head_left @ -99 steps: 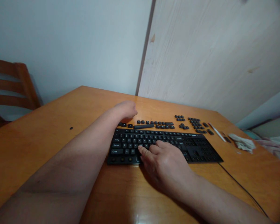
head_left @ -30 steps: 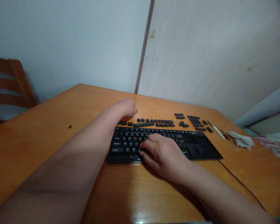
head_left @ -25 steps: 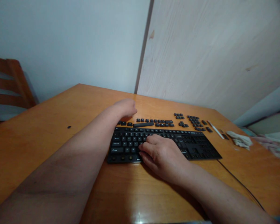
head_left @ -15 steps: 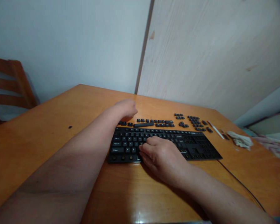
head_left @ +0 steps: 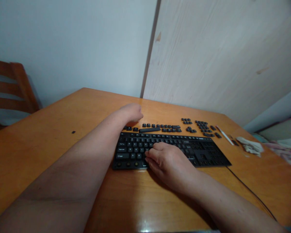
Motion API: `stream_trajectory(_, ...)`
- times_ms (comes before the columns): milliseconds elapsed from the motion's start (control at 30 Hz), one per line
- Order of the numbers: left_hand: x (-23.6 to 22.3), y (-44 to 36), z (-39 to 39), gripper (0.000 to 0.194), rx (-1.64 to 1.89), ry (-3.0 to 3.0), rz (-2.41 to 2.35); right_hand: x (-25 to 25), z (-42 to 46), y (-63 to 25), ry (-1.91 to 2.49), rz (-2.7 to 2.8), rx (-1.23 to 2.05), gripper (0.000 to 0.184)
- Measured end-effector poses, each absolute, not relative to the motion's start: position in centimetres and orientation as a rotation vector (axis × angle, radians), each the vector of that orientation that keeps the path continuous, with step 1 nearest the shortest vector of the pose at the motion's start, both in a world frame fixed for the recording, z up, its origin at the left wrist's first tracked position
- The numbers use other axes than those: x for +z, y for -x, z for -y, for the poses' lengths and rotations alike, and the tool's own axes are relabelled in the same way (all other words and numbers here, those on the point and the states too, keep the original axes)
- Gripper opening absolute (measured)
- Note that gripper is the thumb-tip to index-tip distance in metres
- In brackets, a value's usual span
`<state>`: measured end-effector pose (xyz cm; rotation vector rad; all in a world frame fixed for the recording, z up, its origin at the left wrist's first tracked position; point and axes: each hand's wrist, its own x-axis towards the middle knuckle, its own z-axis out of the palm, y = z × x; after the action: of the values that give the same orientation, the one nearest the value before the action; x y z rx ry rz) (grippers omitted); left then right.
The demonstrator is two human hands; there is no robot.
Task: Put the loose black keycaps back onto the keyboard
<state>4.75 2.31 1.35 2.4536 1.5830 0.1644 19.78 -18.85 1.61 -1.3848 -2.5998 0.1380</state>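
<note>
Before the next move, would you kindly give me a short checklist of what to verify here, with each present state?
1. Keyboard lying flat on the table: ok.
2. Right hand at the keyboard: ok, it reaches over the near edge.
3. Anything pinched in the right hand: cannot tell, the hand itself hides the spot.
4. Left hand holding anything: cannot tell, most of its fingers are hidden.
5. Loose keycaps kept together: not ok, a small black piece lies alone, well to the left.
6. Long bar keycap in view: ok, it lies just beyond the keyboard.
</note>
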Motion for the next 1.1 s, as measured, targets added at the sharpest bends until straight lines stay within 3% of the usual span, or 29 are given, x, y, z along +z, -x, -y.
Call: stream_trajectory(1100, 0.93, -4.78, -2.36, 0.022, 0.262, -2.437, -1.6, 0.79, 18.67, -19.25, 1.309, 2.673, -0.033, 0.017)
